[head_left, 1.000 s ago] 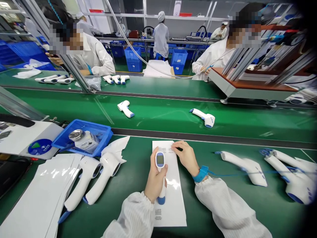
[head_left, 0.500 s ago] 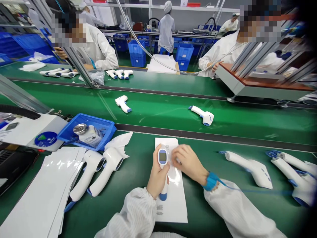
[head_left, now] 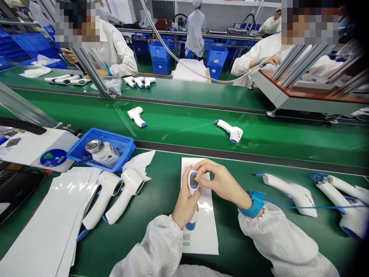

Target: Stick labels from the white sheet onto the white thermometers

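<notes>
Left hand grips the thermometer upright over the paper sheet, right hand pinching its screen end; a hard press could twist it loose from that 1-handed grip.

Glossy white plastic thermometer; glossy paper sheet; matt green belt.

A factory assembly line; a green conveyor belt carries white thermometer guns; workers in white coats sit along it; blue crates stand behind.
</notes>
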A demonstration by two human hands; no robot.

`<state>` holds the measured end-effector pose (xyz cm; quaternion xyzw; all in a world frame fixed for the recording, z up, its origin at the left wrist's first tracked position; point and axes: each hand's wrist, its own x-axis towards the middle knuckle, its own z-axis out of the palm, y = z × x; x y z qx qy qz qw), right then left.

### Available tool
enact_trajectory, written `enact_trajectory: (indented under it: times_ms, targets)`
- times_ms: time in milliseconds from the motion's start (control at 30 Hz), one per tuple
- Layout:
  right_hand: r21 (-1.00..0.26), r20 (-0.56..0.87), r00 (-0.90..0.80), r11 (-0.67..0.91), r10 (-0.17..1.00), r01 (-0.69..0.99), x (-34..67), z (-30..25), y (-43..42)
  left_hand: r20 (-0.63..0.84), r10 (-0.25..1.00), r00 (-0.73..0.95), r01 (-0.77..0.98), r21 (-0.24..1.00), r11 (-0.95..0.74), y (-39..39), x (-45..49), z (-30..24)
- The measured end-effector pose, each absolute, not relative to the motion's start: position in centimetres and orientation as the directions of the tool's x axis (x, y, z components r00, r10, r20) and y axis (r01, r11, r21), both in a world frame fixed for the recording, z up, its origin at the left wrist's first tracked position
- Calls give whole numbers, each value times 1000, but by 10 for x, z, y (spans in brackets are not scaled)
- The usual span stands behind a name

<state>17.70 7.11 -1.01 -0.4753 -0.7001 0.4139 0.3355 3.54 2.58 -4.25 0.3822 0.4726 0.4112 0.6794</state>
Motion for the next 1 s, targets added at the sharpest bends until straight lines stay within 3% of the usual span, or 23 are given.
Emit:
enact_trajectory:
  times_ms: [800, 1000]
  targets:
    - [-875, 31, -353, 196, 935, 442, 172, 1, 83, -283, 922, 265, -146, 933, 328, 25, 32, -55]
    - [-876, 39, -360, 205, 932, 437, 173, 0, 83, -305, 914, 268, -247, 895, 372, 23, 30, -45]
